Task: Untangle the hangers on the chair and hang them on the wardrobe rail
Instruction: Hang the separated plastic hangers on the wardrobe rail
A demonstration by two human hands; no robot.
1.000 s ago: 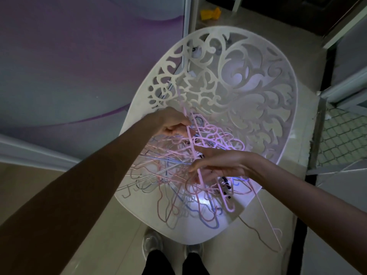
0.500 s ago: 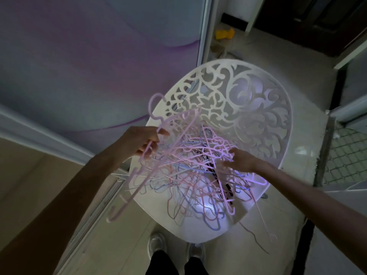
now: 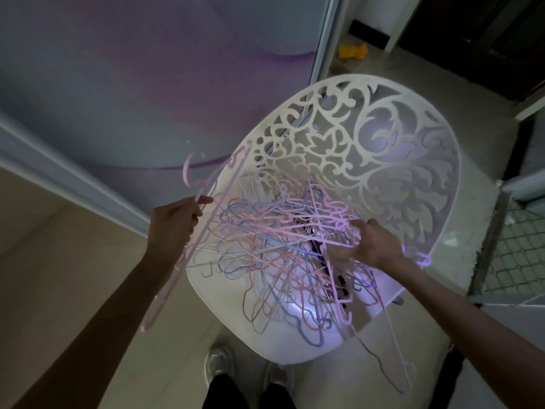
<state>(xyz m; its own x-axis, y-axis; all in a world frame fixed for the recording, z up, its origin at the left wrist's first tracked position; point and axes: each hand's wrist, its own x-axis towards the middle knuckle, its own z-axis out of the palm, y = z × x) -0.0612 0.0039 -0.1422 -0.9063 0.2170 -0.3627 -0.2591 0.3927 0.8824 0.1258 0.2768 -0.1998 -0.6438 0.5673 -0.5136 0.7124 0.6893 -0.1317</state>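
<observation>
A: Looking down from the head view, what is shown at the centre?

B: A white chair (image 3: pixel 413 160) with a pierced scrollwork back is seen from above. A tangled heap of hangers (image 3: pixel 283 249), thin, in pink, blue and pale tones, is spread over its seat, and a few strands are draped over the front right edge toward the floor (image 3: pixel 88 261).

A: How is the left hand (image 3: pixel 174 225) engaged?

B: A pink hanger (image 3: pixel 188 249) is gripped just below its hook, the fingers being curled round the neck. The hook is held above the hand, against the purple-grey wardrobe door (image 3: pixel 147 84). One long arm of this hanger is slanted down and to the left, past the chair's left edge and over the floor. Its upper part is seen near the edge of the heap; whether it is fully free of the tangle cannot be told.

A: And the right hand (image 3: pixel 368 243)?

B: It is laid on the right side of the heap, with fingers bent down among the strands. Several hangers are pressed or held there, but exactly which ones are grasped cannot be told, since the fingertips are hidden by the tangle.

A: What else is visible?

B: Two shoes (image 3: pixel 218 364) are seen at the bottom edge, just in front of the chair. A small yellow object (image 3: pixel 352 51) is lying on the floor beyond the chair back.
</observation>
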